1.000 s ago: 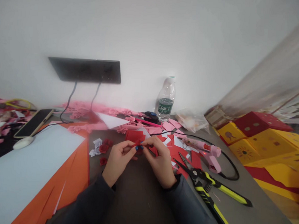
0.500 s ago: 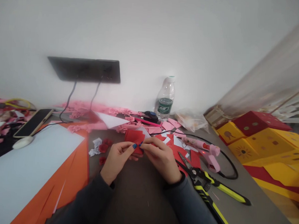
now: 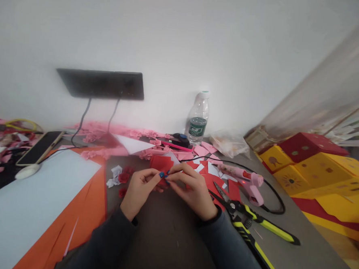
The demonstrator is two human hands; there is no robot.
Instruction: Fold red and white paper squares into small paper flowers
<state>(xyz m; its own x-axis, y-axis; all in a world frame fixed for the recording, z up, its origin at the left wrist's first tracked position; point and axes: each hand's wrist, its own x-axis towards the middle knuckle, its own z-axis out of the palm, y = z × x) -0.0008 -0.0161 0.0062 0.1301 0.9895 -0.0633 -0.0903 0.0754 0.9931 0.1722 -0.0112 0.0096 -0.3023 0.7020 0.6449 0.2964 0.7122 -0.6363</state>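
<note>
My left hand (image 3: 139, 191) is closed in a pinch, thumb against fingers, on a small piece of red paper (image 3: 164, 182) that the fingers mostly hide. From the other side my right hand (image 3: 192, 190) pinches at the same piece, and the fingertips of both hands almost meet. Just beyond them lies a stack of red paper (image 3: 161, 163). Crumpled red paper flowers (image 3: 126, 175) and a white crumpled one (image 3: 114, 176) rest left of my left hand. Red and white scraps (image 3: 211, 180) spread out past my right hand.
Yellow-handled pliers (image 3: 244, 214) and a pink hot glue gun (image 3: 249, 181) with its cord lie to the right. A water bottle (image 3: 198, 121) stands at the wall. White sheets (image 3: 35, 207) over orange paper (image 3: 93, 194) cover the left, near a phone (image 3: 40, 148). Yellow boxes (image 3: 325, 176) stand far right.
The red paper between my fingers shows less than before. My right fingers have shifted slightly and bent differently around it; both hands otherwise stay in place.
</note>
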